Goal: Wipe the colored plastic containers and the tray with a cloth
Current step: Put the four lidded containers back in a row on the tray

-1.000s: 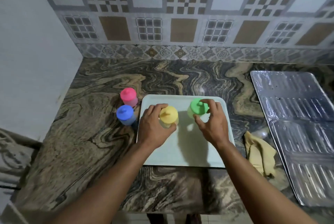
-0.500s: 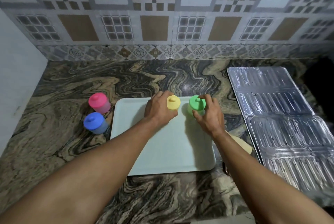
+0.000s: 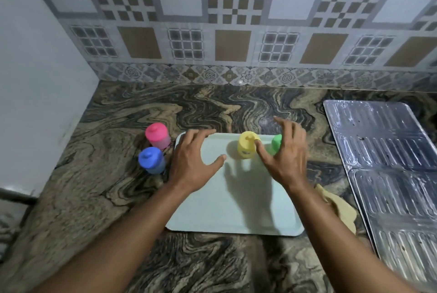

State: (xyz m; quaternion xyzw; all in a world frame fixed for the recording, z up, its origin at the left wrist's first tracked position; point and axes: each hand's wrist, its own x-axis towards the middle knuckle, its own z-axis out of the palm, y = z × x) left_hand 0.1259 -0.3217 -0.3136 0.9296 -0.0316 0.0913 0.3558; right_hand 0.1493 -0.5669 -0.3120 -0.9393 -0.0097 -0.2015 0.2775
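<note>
A pale green tray (image 3: 236, 210) lies on the marble counter. At its far edge stand a yellow container (image 3: 247, 144) and a green container (image 3: 276, 143), the green one partly hidden behind my right hand (image 3: 286, 157). Off the tray to the left stand a pink container (image 3: 157, 135) and a blue container (image 3: 151, 160). My left hand (image 3: 192, 160) hovers over the tray's far left corner, fingers spread, holding nothing. My right hand is open too, its fingers apart just beside the yellow and green containers. A yellow cloth (image 3: 338, 205) lies right of the tray.
A ribbed steel draining board (image 3: 387, 167) fills the right side of the counter (image 3: 106, 198). A tiled wall runs along the back and a plain white wall (image 3: 35, 79) closes the left side. The counter's front edge is near the bottom of the view.
Both hands have let go of the yellow and green containers, which now stand at the tray's far edge. My left hand has moved left, away from the yellow one.
</note>
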